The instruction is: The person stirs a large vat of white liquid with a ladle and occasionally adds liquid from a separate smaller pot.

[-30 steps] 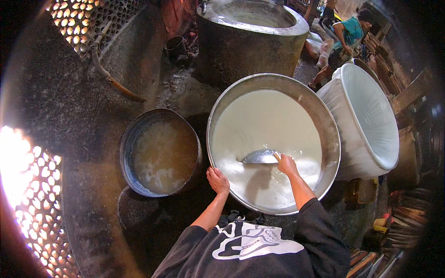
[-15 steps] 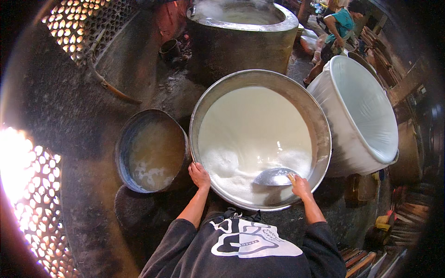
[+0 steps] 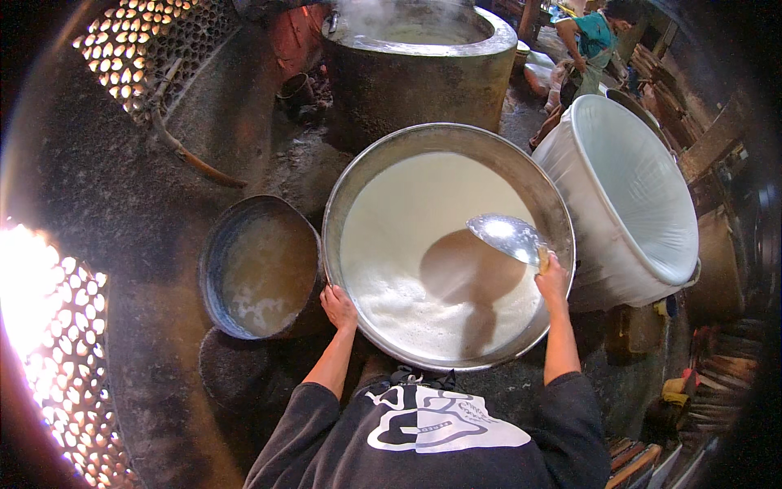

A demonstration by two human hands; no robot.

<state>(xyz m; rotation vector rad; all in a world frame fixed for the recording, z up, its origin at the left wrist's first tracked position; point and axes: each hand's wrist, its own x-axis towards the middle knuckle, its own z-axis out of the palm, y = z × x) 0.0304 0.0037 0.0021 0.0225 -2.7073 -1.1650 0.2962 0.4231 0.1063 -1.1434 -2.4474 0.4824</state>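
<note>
A wide metal pan (image 3: 423,200) holds white milky liquid with froth toward its near side. My left hand (image 3: 339,306) is closed on the pan's left rim. My right hand (image 3: 551,273) grips the short light handle of a shiny round metal scoop (image 3: 495,232), raised above the liquid at the pan's right and casting a shadow on it. Left of the pan sits a smaller dark tub (image 3: 261,265) with murky brown liquid. Right of it, a large tilted container lined with translucent white material (image 3: 619,196) leans close to the pan.
A steaming concrete vat (image 3: 407,90) stands at the back. A person in a teal shirt (image 3: 590,41) bends at the upper right. A bent pole (image 3: 208,169) rests by the perforated wall (image 3: 122,49) at upper left. Stacked wooden pieces (image 3: 721,375) lie at lower right.
My right hand has lifted the scoop from the froth and moved it up and right. My left hand stays on the rim. The person at the back has bent farther down.
</note>
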